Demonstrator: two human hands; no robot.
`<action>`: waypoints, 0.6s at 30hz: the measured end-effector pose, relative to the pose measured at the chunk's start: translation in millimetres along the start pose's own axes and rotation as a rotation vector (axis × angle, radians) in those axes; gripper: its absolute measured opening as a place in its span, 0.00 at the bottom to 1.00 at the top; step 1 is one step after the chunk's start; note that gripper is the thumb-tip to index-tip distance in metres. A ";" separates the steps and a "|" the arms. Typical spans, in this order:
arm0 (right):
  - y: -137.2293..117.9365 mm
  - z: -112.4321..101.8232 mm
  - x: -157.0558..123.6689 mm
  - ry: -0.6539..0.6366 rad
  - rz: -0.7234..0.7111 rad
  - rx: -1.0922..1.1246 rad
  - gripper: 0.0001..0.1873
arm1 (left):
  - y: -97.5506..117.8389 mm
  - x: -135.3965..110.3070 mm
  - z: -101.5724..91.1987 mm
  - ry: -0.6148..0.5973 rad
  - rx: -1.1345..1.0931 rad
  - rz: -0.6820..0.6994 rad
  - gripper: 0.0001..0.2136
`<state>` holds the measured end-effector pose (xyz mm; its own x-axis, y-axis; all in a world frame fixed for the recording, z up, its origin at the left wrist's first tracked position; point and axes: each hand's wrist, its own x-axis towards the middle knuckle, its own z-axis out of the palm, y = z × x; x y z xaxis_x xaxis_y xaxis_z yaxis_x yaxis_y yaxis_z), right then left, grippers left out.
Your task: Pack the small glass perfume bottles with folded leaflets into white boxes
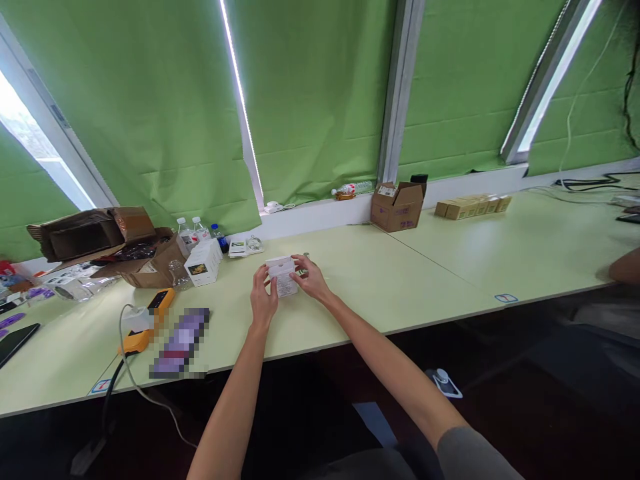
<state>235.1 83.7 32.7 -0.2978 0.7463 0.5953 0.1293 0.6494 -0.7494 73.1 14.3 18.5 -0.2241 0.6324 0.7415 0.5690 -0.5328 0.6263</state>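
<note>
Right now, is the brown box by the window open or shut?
Open: the brown box has its top flaps standing up and apart.

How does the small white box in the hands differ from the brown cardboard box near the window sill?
The small white box is held between the left hand and right hand; the brown cardboard box stands untouched at the far edge of the table. The white box looks smaller. The brown box has its top flaps open; whether the white box is open is unclear. Both are rectangular boxes.

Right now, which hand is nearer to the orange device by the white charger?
Left. The left hand holds the small white box, closer to the orange device; the right hand is beyond the box.
</note>
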 end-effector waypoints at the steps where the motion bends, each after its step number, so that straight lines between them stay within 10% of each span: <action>1: -0.1 -0.2 -0.4 0.001 -0.016 -0.014 0.28 | -0.3 -0.1 0.0 0.001 0.000 0.007 0.21; 18: -6.0 -2.0 -3.8 0.007 -0.121 -0.137 0.20 | 0.2 1.2 -1.4 0.022 0.081 0.030 0.13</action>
<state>237.4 77.2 35.5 -0.3125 0.6620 0.6812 0.2204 0.7481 -0.6259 71.8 14.2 19.8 -0.2229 0.6042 0.7651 0.6373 -0.5036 0.5833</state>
